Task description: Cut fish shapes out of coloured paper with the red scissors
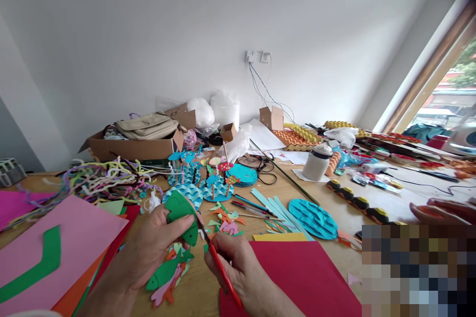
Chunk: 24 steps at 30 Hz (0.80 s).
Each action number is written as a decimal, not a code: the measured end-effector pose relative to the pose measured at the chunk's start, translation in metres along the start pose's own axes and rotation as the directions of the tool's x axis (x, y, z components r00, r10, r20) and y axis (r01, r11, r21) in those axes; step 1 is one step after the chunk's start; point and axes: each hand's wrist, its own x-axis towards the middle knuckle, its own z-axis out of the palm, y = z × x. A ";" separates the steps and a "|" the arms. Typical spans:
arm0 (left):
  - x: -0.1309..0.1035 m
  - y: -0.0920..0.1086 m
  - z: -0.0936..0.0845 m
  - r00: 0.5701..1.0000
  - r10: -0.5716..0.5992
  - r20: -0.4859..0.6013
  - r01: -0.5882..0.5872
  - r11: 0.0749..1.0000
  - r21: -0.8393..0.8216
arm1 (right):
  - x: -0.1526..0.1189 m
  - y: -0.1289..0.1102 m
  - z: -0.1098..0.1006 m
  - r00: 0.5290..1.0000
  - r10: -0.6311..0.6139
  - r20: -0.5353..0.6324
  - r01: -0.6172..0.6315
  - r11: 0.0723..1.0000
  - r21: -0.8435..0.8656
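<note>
My left hand [158, 235] pinches a piece of green paper [178, 208] with outlines drawn on it. My right hand [240, 262] grips red-handled scissors [222, 266], their blades against the paper's right edge. How far apart the blades are, I cannot tell. Beneath my hands lies a small heap of cut paper fish, with a green fish [163, 276] on top and pink and orange ones under it. Small coloured paper scraps [227, 221] are scattered just beyond my right hand.
To the left, pink paper [85, 237] overlaps other sheets, below tangled pipe cleaners [107, 181]. Red paper [293, 272] lies at right. Behind are blue wavy discs [312, 218], pens [253, 208], a white jar [317, 163] and a cardboard box [130, 150]. Another person's hands [442, 210] are at far right.
</note>
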 end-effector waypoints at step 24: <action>0.001 -0.001 -0.001 1.000 -0.003 -0.013 0.003 0.999 0.037 | -0.001 -0.001 -0.001 0.999 -0.031 0.011 0.032 0.999 -0.004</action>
